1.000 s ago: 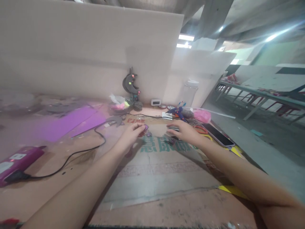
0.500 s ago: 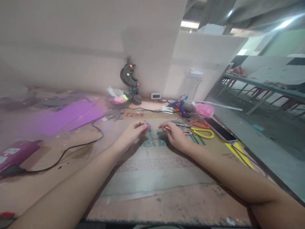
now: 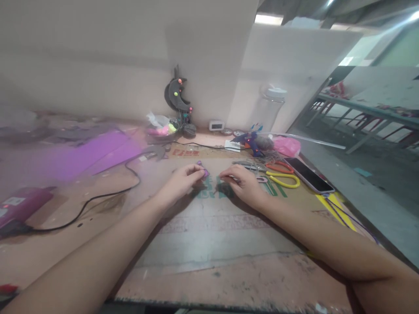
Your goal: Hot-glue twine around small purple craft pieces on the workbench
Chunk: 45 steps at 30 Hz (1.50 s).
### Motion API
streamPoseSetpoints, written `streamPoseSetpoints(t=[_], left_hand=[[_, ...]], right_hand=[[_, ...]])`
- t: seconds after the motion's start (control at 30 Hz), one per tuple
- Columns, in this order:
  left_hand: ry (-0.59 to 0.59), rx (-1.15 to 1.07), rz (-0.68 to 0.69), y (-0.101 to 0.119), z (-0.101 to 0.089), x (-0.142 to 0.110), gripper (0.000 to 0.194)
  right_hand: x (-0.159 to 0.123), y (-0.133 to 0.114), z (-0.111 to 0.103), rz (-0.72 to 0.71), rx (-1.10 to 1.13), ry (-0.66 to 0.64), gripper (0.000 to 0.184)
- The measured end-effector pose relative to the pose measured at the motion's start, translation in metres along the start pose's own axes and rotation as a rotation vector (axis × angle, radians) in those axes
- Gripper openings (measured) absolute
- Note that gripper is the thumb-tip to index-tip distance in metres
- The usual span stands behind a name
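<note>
Between the thumb and fingers of my left hand (image 3: 188, 179) is a small purple piece (image 3: 205, 172), too small and blurred to name. My right hand (image 3: 241, 181) is a short way to the right, its thumb and fingertips pinched together. Whatever those fingertips hold, if anything, is hard to see; a thin dark bit shows below them. Both hands are above a cardboard sheet with green print (image 3: 209, 192), under a clear cover. Just beyond my right hand lie scissors with yellow handles (image 3: 284, 179) and a tool with orange handles (image 3: 279, 167).
A phone (image 3: 309, 174) lies at the right edge. Behind are a blue glue gun (image 3: 252, 141), a pink bag (image 3: 286, 146), a clear bottle (image 3: 270, 109), a small display (image 3: 215, 126) and a dark crescent ornament (image 3: 176, 93). Purple sheets (image 3: 94, 155) and a corded magenta box (image 3: 24, 207) are left.
The view has shifted slightly. More of the purple piece shows at my left fingertips. My right hand has turned a little, its fingers still pinched.
</note>
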<state>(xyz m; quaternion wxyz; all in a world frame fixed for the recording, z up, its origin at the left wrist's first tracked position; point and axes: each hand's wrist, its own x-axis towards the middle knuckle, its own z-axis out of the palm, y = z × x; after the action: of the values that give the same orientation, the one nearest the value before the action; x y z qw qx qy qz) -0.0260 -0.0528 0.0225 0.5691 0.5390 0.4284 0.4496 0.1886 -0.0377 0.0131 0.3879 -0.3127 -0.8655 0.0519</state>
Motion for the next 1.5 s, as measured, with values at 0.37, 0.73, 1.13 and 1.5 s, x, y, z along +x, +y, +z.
streamPoseSetpoints(t=[0.37,0.73,1.13,1.5], left_hand=[[-0.021,0.066,0.008,-0.002,0.002,0.0,0.017],[-0.046,0.111,-0.001,0.0,0.005,-0.003,0.016],[-0.067,0.243,-0.011,-0.001,0.007,-0.007,0.018],[-0.065,0.173,0.006,0.001,0.009,-0.008,0.018]], right_hand=[[-0.003,-0.011,0.003,0.331,0.216,-0.035,0.013],[-0.001,-0.012,0.001,0.137,0.062,-0.011,0.01],[-0.003,-0.013,0.002,0.104,0.057,-0.079,0.012],[-0.007,-0.016,0.002,0.062,0.035,-0.096,0.009]])
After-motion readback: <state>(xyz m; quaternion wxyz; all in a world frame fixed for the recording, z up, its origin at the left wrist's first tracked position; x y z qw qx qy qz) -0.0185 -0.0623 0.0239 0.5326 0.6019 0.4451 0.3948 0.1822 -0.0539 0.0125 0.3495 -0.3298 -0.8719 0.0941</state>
